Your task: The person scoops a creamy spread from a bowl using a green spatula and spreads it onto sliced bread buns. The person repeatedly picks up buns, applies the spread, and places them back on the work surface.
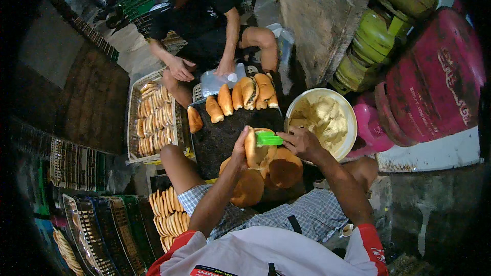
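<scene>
My left hand (240, 147) holds a split bread bun (251, 147) upright over a dark work surface (215, 142). In my right hand (301, 142) is a green plastic spatula (269, 138), its blade against the opened inside of the bun. To the right stands a white bucket (355, 126) of pale yellow, creamy filling (322, 117). More round brown buns (247, 188) lie below my hands, close to my lap. Along the far edge of the surface sits a row of buns (225, 100), and at least one shows a dark filling.
Across from me sits a person in dark clothing, hands at a clear plastic bag (216, 80). A crate of packed buns (132, 122) stands left, with more stacked crates (105, 234) lower left. Green gas cylinders (372, 38) and a pink drum (433, 80) stand right.
</scene>
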The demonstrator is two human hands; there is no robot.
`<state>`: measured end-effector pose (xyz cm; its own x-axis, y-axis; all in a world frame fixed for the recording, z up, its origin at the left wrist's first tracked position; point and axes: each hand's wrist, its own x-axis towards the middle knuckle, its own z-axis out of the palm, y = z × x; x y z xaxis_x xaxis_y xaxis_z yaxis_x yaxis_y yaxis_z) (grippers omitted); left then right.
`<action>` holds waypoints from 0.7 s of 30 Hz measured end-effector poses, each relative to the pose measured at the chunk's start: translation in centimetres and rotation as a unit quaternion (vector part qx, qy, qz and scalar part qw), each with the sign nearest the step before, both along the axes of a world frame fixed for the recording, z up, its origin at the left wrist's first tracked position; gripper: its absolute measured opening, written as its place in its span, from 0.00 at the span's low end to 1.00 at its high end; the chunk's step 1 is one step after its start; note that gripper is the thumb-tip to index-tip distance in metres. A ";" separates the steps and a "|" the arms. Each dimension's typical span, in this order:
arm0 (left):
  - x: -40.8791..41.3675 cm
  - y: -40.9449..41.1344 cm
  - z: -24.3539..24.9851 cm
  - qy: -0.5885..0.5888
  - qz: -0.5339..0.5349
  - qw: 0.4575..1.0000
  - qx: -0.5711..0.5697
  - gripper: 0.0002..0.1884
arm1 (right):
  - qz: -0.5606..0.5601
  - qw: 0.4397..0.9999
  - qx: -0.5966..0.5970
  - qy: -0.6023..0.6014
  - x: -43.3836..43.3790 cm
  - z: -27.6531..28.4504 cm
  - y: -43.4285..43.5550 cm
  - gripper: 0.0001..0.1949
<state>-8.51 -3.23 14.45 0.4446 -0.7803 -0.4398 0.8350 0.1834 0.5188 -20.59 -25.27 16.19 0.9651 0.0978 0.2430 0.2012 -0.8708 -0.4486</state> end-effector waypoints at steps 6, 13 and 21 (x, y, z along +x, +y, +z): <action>1.1 1.0 -1.8 0.070 0.082 0.994 0.013 0.27 | 0.012 0.988 -0.147 -0.040 0.3 1.2 0.8 0.22; 1.6 1.6 -4.9 0.035 0.143 0.989 0.034 0.26 | 0.012 0.976 -0.209 -0.067 0.4 1.5 0.6 0.25; 6.5 3.1 -4.2 0.023 0.186 0.982 -0.021 0.21 | -0.181 0.981 -0.049 0.054 -2.5 4.2 -3.7 0.18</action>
<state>-2.06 -0.08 10.22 0.6830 -0.5852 -0.4372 0.7284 0.5002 0.4682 -23.09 -28.95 20.43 0.9608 -0.2376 0.1429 -0.1729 -0.9163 -0.3613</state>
